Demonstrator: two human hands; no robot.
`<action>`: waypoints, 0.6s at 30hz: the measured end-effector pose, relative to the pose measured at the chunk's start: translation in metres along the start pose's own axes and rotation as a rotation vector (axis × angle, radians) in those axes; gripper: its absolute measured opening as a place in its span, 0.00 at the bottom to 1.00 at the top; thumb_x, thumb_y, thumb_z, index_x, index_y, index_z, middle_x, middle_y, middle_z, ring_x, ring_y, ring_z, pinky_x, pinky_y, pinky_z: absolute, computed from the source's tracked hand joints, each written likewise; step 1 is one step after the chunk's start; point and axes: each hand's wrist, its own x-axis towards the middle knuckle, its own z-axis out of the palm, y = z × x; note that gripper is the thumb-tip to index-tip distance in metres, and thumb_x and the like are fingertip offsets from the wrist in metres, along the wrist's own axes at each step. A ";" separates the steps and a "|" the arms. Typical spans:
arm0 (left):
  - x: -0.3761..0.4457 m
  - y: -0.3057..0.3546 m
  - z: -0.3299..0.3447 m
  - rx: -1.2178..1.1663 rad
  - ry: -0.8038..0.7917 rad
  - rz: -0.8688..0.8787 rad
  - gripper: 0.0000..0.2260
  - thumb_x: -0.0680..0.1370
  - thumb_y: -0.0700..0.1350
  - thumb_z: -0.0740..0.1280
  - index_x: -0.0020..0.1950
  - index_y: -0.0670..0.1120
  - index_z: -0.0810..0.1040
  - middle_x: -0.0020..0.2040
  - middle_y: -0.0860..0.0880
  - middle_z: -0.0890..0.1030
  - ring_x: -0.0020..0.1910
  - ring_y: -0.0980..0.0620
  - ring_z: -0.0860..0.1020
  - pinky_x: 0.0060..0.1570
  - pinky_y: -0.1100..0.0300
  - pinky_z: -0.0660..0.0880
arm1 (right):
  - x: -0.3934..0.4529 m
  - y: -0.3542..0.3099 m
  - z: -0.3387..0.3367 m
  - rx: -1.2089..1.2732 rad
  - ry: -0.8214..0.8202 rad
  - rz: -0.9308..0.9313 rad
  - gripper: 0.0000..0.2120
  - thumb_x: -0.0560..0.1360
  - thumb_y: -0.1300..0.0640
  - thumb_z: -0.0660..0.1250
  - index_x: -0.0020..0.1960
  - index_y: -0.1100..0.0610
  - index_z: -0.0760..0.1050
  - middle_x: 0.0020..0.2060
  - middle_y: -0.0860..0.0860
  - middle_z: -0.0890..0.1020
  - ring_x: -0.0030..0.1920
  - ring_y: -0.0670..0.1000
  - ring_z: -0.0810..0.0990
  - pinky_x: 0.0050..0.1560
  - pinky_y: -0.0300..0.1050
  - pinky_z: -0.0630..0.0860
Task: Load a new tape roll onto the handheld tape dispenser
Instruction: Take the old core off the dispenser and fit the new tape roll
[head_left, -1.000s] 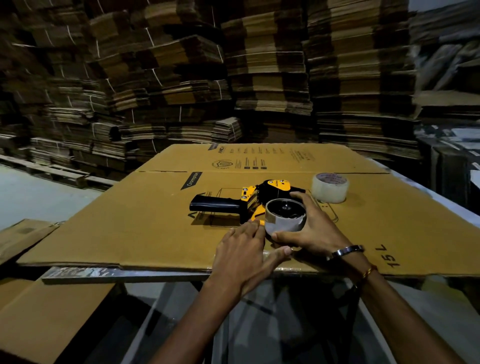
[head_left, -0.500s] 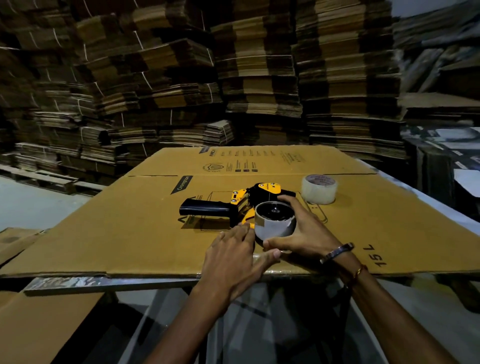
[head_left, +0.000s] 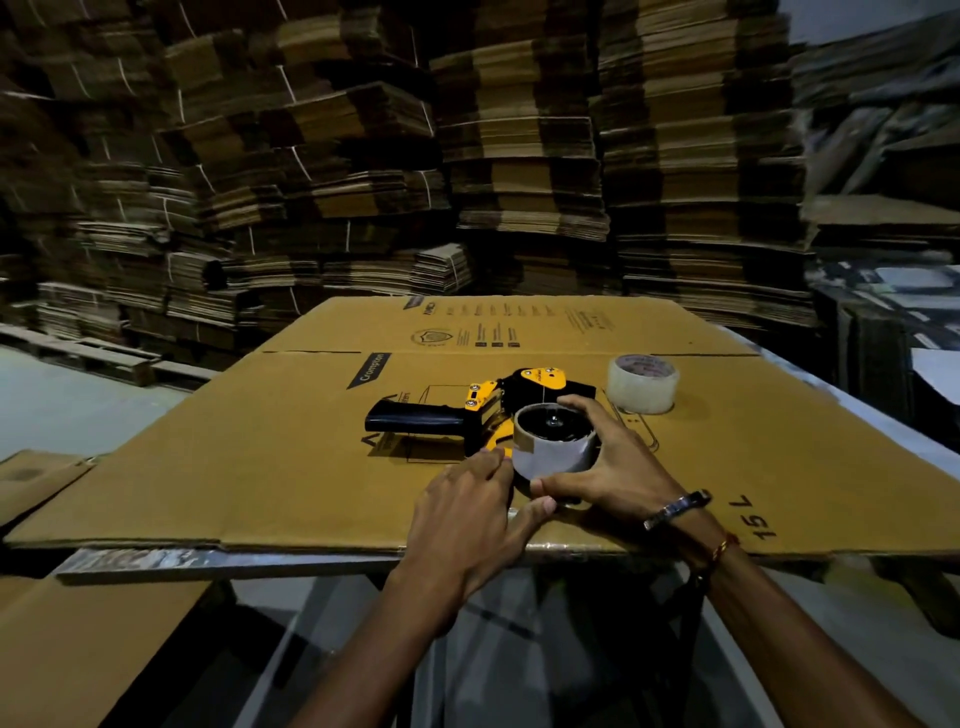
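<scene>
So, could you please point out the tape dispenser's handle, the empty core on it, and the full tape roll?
dispenser handle (head_left: 410, 420): head view, middle of the black grip.
empty core (head_left: 556, 457): head view, its grey outer wall.
full tape roll (head_left: 643, 391): head view, clear side wall.

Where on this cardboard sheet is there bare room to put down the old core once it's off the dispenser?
Bare cardboard lies to the left of the dispenser handle, out to the sheet's left edge, and also on the printed far flap behind it. It is crowded at centre right: the left hand and right hand flank the core, and the new tape roll stands just beyond.
</scene>
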 end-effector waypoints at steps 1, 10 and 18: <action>-0.001 0.000 -0.001 -0.007 0.004 0.005 0.29 0.80 0.68 0.49 0.72 0.52 0.69 0.71 0.53 0.71 0.67 0.52 0.72 0.60 0.57 0.69 | 0.000 0.000 0.000 -0.004 -0.002 0.004 0.44 0.62 0.50 0.83 0.73 0.46 0.65 0.60 0.42 0.77 0.57 0.43 0.77 0.49 0.28 0.71; -0.001 0.000 -0.007 -0.050 0.032 0.020 0.26 0.81 0.66 0.52 0.73 0.54 0.69 0.74 0.54 0.70 0.68 0.52 0.72 0.60 0.57 0.71 | 0.002 0.001 0.000 0.010 -0.030 -0.035 0.45 0.62 0.52 0.83 0.73 0.47 0.64 0.63 0.41 0.75 0.62 0.41 0.75 0.57 0.29 0.72; 0.000 -0.003 -0.003 -0.035 0.007 -0.003 0.27 0.80 0.67 0.52 0.71 0.53 0.71 0.71 0.53 0.72 0.64 0.50 0.75 0.55 0.56 0.73 | -0.001 0.001 -0.002 -0.002 -0.010 -0.032 0.45 0.61 0.47 0.83 0.72 0.44 0.65 0.63 0.41 0.77 0.61 0.43 0.78 0.61 0.43 0.76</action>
